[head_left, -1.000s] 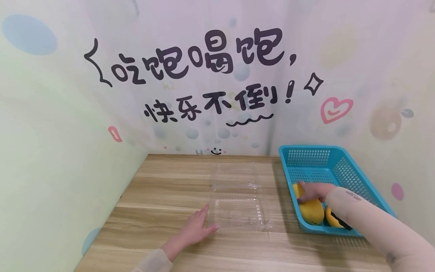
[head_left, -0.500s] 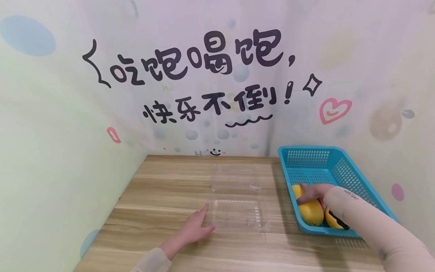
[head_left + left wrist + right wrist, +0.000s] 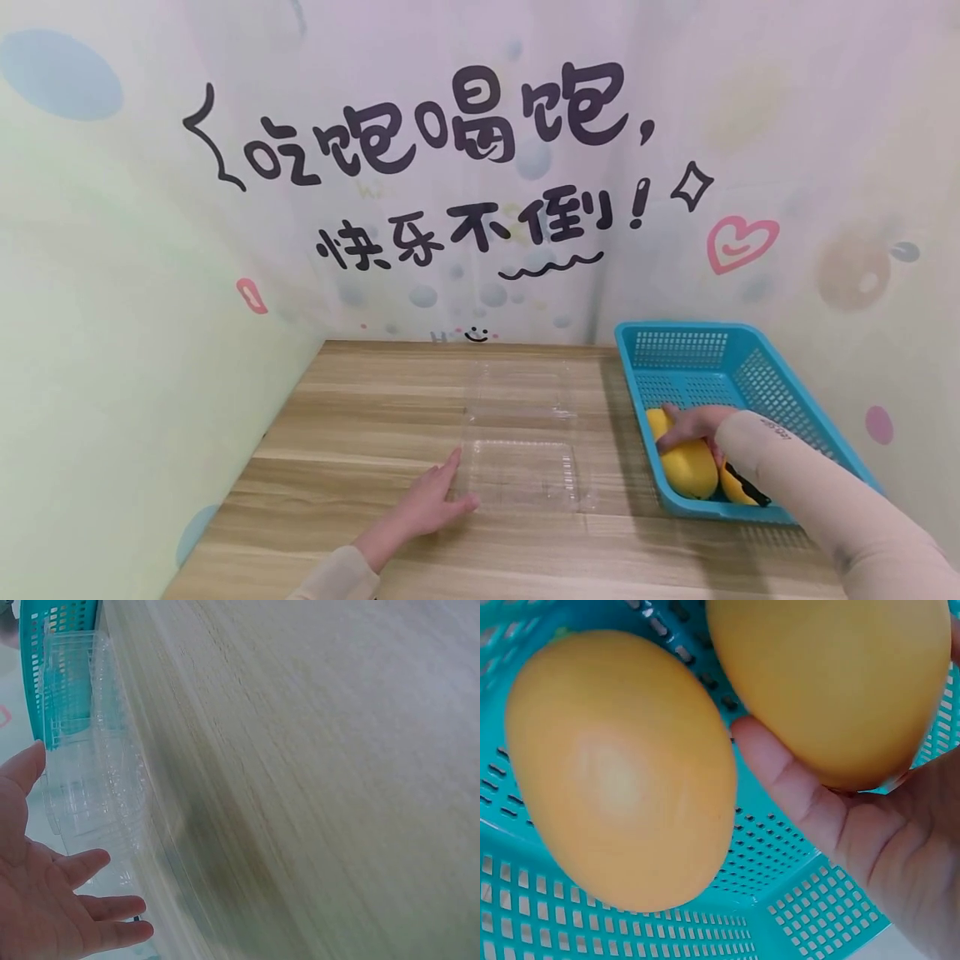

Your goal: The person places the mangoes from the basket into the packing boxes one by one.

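Note:
In the head view my right hand [image 3: 693,423] reaches down into the blue plastic basket [image 3: 637,392] and grips a yellow mango [image 3: 656,421]. The right wrist view shows the thumb along one side of this mango [image 3: 832,682] and a bit of finger at its far side. Beside it lies another mango [image 3: 619,772], touching no finger. My left hand [image 3: 427,504] is low over the table with fingers spread, at the left edge of a clear plastic clamshell box [image 3: 525,475]. The box lies opened, its lid [image 3: 521,392] folded back toward the wall.
One more yellow-orange fruit [image 3: 737,483] sits in the basket, partly behind the right wrist. The basket stands on the right of the wooden table [image 3: 360,417]. A printed wall cloth [image 3: 420,308] rises at the table's back edge.

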`<state>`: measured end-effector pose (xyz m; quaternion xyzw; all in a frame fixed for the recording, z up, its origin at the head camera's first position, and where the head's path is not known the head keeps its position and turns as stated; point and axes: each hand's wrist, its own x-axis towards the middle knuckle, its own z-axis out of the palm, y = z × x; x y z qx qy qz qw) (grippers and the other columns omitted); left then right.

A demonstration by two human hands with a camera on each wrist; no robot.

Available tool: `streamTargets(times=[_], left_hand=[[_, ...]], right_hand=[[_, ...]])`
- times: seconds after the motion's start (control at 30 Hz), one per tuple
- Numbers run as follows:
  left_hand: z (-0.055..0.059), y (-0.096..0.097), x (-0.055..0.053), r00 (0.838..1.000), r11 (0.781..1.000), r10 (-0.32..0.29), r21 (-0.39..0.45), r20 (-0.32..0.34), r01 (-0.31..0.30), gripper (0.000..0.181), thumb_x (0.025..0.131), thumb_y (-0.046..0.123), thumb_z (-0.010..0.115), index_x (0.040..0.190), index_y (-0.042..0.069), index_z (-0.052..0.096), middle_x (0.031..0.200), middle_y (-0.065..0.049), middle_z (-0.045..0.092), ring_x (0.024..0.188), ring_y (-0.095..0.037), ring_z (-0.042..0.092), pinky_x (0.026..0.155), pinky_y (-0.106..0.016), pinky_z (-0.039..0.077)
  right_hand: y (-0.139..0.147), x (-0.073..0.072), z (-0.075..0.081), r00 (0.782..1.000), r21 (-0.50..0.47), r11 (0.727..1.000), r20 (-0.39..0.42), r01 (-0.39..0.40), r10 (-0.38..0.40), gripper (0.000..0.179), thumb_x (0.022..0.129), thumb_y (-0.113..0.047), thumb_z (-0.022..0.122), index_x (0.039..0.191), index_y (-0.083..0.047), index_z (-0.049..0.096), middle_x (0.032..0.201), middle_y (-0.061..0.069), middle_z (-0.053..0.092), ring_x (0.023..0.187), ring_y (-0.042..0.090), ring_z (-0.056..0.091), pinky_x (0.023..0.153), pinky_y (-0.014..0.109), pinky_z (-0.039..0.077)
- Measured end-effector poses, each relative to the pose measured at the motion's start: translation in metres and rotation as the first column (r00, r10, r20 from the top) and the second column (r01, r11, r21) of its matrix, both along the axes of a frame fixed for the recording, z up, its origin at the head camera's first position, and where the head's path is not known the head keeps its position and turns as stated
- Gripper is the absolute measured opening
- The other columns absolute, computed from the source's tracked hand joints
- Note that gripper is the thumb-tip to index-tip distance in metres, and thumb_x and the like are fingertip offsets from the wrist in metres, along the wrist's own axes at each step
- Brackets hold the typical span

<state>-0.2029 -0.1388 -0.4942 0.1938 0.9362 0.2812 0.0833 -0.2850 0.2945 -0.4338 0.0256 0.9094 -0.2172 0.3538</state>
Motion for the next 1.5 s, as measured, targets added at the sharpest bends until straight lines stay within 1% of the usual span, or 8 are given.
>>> streamTargets(times=[0.27,0.4,0.53,0.63,0.83,1.13,1.37,1.5], left_hand=[[0.0,0.001,-0.001,1.0,1.0,0.004,0.0,0.006,-0.004,0.086,0.085,0.045,0.059,0.142,-0.005,0.02,0.133,-0.031,0.041,0.121,-0.048,0.039,0.1,-0.058,0.032],[0.002,0.002,-0.001,1.0,1.0,0.009,0.009,0.015,-0.009,0.086,0.084,0.043,0.06,0.142,-0.005,0.02,0.134,-0.031,0.04,0.121,-0.05,0.037,0.1,-0.06,0.03],[0.003,0.001,-0.001,1.0,1.0,0.01,0.016,0.028,-0.01,0.085,0.085,0.043,0.06,0.143,-0.004,0.019,0.137,-0.029,0.037,0.123,-0.051,0.034,0.101,-0.06,0.028],[0.003,0.001,-0.001,0.999,1.0,0.011,0.019,0.037,-0.012,0.085,0.085,0.044,0.059,0.143,-0.004,0.019,0.139,-0.028,0.036,0.124,-0.052,0.033,0.101,-0.061,0.027],[0.004,0.002,0.0,0.999,1.0,0.014,0.018,0.03,-0.015,0.085,0.085,0.043,0.06,0.143,-0.004,0.019,0.137,-0.029,0.037,0.123,-0.052,0.033,0.1,-0.062,0.028],[0.003,0.003,0.0,0.999,0.999,0.034,0.019,0.031,-0.034,0.085,0.084,0.044,0.061,0.143,-0.002,0.021,0.138,-0.029,0.036,0.123,-0.055,0.029,0.099,-0.065,0.026],[0.002,0.002,0.002,0.999,0.999,0.033,0.008,0.036,-0.034,0.085,0.084,0.045,0.06,0.144,-0.001,0.02,0.138,-0.027,0.038,0.123,-0.056,0.029,0.098,-0.066,0.027],[0.001,0.001,0.001,0.999,0.999,0.031,0.013,0.035,-0.031,0.084,0.085,0.045,0.06,0.144,-0.001,0.02,0.138,-0.027,0.037,0.123,-0.056,0.029,0.097,-0.066,0.026]], right_hand=[[0.002,0.003,-0.001,0.999,0.055,0.998,-0.022,-0.036,0.038,0.108,0.072,-0.041,0.07,0.146,-0.004,0.001,0.119,0.038,0.036,0.051,0.02,0.055,0.044,0.025,0.049],[0.003,0.002,-0.003,0.999,0.042,0.998,-0.027,-0.044,0.045,0.108,0.072,-0.042,0.069,0.146,-0.004,0.0,0.109,0.03,0.044,0.053,0.021,0.055,0.044,0.027,0.05],[0.004,-0.002,-0.004,0.999,0.007,0.999,-0.032,-0.037,0.037,0.108,0.074,-0.041,0.069,0.146,-0.005,-0.003,0.101,0.023,0.046,0.061,0.024,0.056,0.049,0.033,0.052],[0.005,-0.004,-0.004,0.999,-0.013,1.0,-0.027,-0.022,0.022,0.107,0.074,-0.041,0.067,0.145,-0.004,-0.004,0.102,0.024,0.045,0.07,0.028,0.056,0.054,0.037,0.054],[0.009,-0.011,-0.003,1.0,-0.071,0.997,-0.016,0.014,-0.015,0.109,0.075,-0.04,0.068,0.144,-0.004,-0.008,0.105,0.027,0.045,0.076,0.031,0.056,0.058,0.045,0.054],[0.014,-0.019,0.025,0.999,-0.137,0.99,-0.013,0.037,-0.039,0.108,0.081,-0.043,0.064,0.142,-0.002,-0.015,0.114,0.034,0.038,0.083,0.033,0.054,0.066,0.047,0.054],[0.018,-0.029,0.047,0.998,-0.208,0.976,0.018,0.06,-0.058,0.107,0.08,-0.042,0.065,0.142,-0.003,-0.013,0.109,0.029,0.037,0.088,0.035,0.051,0.066,0.047,0.054],[0.017,-0.033,0.06,0.999,-0.213,0.976,0.006,0.037,-0.037,0.106,0.081,-0.044,0.064,0.141,-0.004,-0.013,0.109,0.028,0.037,0.089,0.035,0.051,0.066,0.046,0.054]])
